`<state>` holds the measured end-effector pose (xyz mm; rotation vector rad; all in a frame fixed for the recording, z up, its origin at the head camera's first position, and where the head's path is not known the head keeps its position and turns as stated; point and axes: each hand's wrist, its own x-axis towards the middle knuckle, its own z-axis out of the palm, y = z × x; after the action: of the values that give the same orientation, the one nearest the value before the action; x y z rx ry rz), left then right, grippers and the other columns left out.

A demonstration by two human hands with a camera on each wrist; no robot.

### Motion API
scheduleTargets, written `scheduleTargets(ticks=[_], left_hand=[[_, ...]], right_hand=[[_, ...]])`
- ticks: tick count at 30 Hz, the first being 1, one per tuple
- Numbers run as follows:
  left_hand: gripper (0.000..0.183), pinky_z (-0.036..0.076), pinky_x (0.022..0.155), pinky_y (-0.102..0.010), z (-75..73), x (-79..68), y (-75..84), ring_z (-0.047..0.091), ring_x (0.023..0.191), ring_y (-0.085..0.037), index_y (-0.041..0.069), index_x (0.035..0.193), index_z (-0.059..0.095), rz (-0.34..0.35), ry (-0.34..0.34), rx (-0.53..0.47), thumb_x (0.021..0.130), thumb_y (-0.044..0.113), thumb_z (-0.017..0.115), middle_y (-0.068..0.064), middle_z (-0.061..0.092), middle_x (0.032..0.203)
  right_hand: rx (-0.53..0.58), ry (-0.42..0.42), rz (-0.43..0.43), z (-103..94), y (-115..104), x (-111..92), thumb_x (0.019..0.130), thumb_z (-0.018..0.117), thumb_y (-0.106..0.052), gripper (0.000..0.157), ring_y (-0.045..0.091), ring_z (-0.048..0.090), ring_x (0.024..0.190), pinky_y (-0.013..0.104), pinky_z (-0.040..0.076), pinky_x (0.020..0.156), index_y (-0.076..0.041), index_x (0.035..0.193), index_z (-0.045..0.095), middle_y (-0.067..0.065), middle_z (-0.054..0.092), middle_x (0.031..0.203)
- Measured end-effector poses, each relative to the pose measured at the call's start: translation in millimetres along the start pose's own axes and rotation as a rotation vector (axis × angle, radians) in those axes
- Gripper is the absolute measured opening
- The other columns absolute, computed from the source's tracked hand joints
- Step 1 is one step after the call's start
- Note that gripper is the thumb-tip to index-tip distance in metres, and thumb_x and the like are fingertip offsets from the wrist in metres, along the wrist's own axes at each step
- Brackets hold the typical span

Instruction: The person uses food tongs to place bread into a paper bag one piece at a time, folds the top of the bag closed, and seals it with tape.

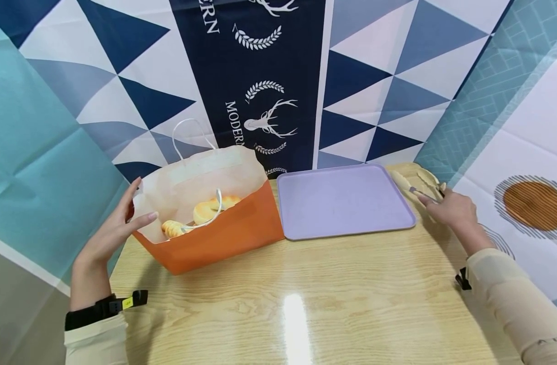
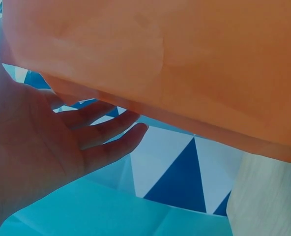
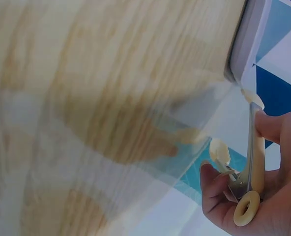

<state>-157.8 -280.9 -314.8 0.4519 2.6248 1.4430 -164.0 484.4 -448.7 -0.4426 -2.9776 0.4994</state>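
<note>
An orange paper bag (image 1: pixel 223 230) with a pale inside and white cord handles leans on the table at the left, its mouth towards me. Inside lie a ridged bread roll (image 1: pixel 170 229) and a smooth, round golden bread (image 1: pixel 203 213). At the bag's left side is my left hand (image 1: pixel 106 238), thumb over the rim and the other fingers spread. The left wrist view shows those fingers (image 2: pixel 111 132) stretched out along the bag's lower edge. My right hand (image 1: pixel 454 208) grips metal tongs (image 3: pixel 256 147) with cream tips and a cream ring at the handle end, at the far right.
A flat lilac tray (image 1: pixel 344 203) lies between the bag and the tongs, near the back wall. Patterned cloth (image 1: pixel 269 91) covers the walls behind and at both sides. The wood-grain table (image 1: pixel 351 294) extends in front of the tray.
</note>
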Motion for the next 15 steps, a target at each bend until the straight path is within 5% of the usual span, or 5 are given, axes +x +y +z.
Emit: scheduleTargets(ticks=[15], left_hand=[[0.089,0.020,0.100,-0.083,-2.1,1.0,0.5,0.006,0.144,-0.041,0.046,0.155,-0.007,-0.017,-0.006,0.012,0.097,0.025,0.057,-0.006,-0.006,0.166]], right_hand=[[-0.106,-0.081,0.027,1.5,1.3,-2.4,0.084,0.052,-0.072,0.100,0.050,0.055,0.070,0.047,0.045,0.044,0.020,0.121,0.050,0.043,0.057,0.085]])
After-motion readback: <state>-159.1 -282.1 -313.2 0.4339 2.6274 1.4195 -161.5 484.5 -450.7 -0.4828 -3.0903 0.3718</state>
